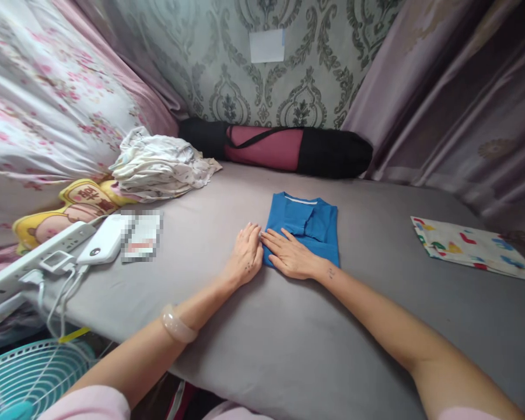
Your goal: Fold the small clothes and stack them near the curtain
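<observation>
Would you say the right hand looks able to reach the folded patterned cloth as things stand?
Probably yes: the right hand rests on the blue garment, and only that low garment and gray sheet lie between it and the patterned cloth.

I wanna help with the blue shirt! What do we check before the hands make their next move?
1. Blue shirt lying on the gray sheet: ok, in a small folded shape.
2. Sleeve tucked within the shirt's outline: ok, it lies on top.
3. Right hand on the shirt: ok, spread flat over the near left part.
4. Left hand gripping cloth: cannot tell, it is at the left edge.
5. Patterned cloth out of the way: ok, off to the right.
6. Underside free of wrinkles: cannot tell, hidden.
</observation>
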{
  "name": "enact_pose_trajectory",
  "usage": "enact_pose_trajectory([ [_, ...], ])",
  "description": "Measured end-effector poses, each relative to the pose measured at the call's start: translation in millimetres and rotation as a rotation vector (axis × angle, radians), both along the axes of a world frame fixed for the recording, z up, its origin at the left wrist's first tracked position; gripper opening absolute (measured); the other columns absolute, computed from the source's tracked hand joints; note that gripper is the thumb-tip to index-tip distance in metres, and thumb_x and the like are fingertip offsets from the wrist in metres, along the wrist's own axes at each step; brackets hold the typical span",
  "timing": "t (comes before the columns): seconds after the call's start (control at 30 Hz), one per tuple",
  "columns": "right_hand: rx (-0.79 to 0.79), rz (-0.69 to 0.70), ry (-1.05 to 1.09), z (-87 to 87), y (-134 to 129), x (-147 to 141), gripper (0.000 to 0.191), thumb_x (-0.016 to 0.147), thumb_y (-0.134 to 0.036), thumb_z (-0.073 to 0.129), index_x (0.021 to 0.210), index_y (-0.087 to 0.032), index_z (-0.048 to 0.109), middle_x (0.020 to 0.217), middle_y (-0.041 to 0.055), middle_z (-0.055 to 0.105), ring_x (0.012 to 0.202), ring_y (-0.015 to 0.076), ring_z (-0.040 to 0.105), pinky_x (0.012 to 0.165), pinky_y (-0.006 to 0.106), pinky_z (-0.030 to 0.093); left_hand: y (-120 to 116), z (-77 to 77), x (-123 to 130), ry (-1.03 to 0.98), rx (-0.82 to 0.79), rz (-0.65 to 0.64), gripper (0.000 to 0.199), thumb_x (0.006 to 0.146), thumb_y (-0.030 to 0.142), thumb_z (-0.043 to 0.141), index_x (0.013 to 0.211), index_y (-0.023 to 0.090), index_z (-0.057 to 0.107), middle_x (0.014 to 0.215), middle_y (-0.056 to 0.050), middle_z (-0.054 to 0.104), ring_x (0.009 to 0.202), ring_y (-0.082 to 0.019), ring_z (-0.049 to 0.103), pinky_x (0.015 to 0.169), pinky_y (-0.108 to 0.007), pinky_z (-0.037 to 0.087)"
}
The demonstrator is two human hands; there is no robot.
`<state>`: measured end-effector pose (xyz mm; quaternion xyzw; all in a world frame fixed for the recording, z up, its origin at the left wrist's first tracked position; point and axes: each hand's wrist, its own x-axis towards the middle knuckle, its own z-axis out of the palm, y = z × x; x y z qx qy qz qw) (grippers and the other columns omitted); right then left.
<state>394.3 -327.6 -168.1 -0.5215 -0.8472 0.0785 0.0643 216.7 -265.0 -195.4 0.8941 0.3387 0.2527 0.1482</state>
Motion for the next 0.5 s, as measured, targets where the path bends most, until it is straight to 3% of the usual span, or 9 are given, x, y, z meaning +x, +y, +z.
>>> enact_pose_trajectory([
  [0.27, 0.019, -0.016, 0.118, 2.3, -6, 9, 0.055, 0.099, -0.032, 0.031, 0.151, -0.012, 0.028, 0.157, 0.0108, 0.027, 0.146, 0.0198, 0.015, 0.120, 0.046, 0.011, -5, 5.9, -1, 0.048, 0.031, -0.069, 0.046, 0.097, 0.024, 0.029, 0.140, 0.012, 0.038, 0.147, -0.015, 0.043, 0.143, -0.023, 0.030, 0.117, -0.046, 0.025],
  [0.5, 0.047, -0.267, 0.060, 8.2, -70, 55, 0.056, 0.101, -0.036, 0.025, 0.153, -0.018, 0.021, 0.159, 0.0080, 0.020, 0.147, 0.0211, 0.012, 0.119, 0.049, 0.014, -9, 16.7, -4, 0.179, 0.070, -0.372, 0.055, 0.098, 0.046, 0.034, 0.145, 0.018, 0.036, 0.154, -0.011, 0.033, 0.146, -0.023, 0.022, 0.121, -0.047, 0.014],
])
